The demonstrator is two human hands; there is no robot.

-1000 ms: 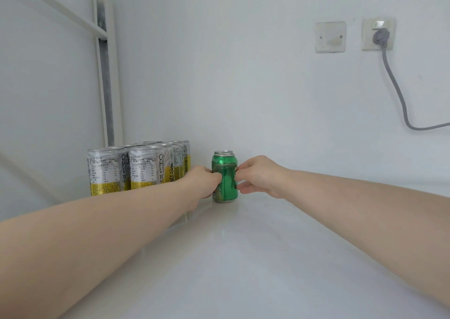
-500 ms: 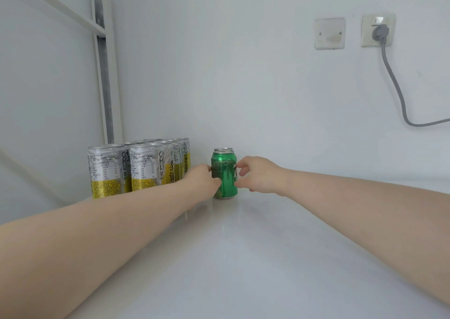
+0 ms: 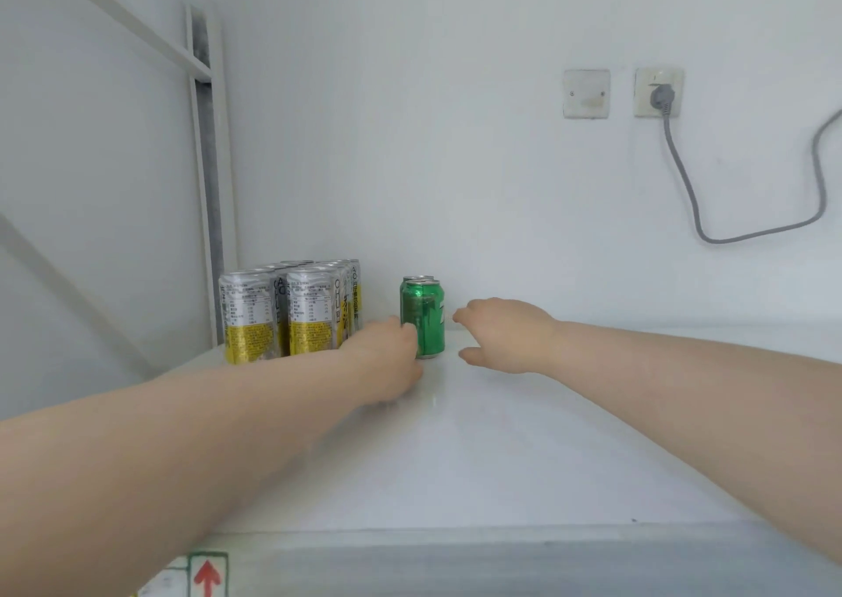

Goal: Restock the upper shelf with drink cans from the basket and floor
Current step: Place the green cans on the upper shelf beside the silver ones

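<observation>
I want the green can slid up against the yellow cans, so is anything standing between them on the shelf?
Only the left hand: it fills the gap between the green can and the yellow cans. Otherwise the shelf there looks bare.

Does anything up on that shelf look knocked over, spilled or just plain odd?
Nothing stands out. The green cans stand upright, one behind the other, beside the tidy block of yellow-and-silver cans. The white shelf shows no spill. The left hand touches the front green can; the right hand is open, just clear of it.
</observation>
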